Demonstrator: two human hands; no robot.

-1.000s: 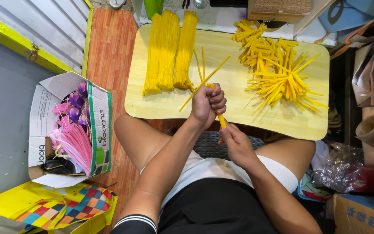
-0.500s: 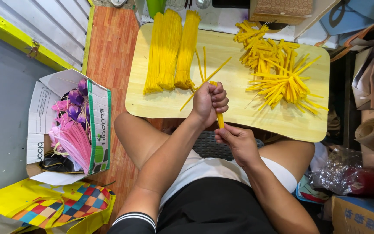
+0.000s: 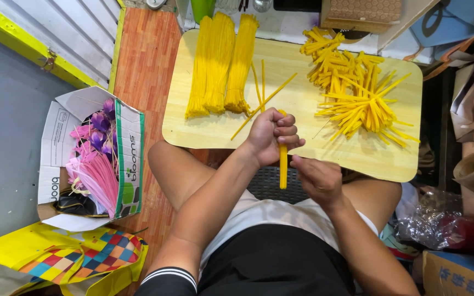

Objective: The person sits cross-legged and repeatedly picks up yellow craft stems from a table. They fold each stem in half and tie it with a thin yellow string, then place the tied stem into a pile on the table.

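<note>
My left hand (image 3: 270,135) is closed around a bundle of thin yellow sticks (image 3: 263,98) that fan out over a light wooden board (image 3: 209,129) resting across my knees. A thicker yellow stem (image 3: 283,164) hangs down from that fist. My right hand (image 3: 317,177) sits just beside the lower part of the stem, fingers pinched at it. Three long bunches of yellow fibre strands (image 3: 220,66) lie on the board's far left. A loose pile of cut yellow sticks (image 3: 355,93) covers the board's right side.
An open cardboard box (image 3: 130,159) holding pink and purple flower pieces (image 3: 95,170) stands on the floor at my left. A bright patterned bag (image 3: 67,260) lies below it. Wrapped rolls and plastic bags (image 3: 456,225) crowd the right edge.
The yellow stem now reaches further down below my left fist. My right hand has shifted slightly along it; the rest is as before.
</note>
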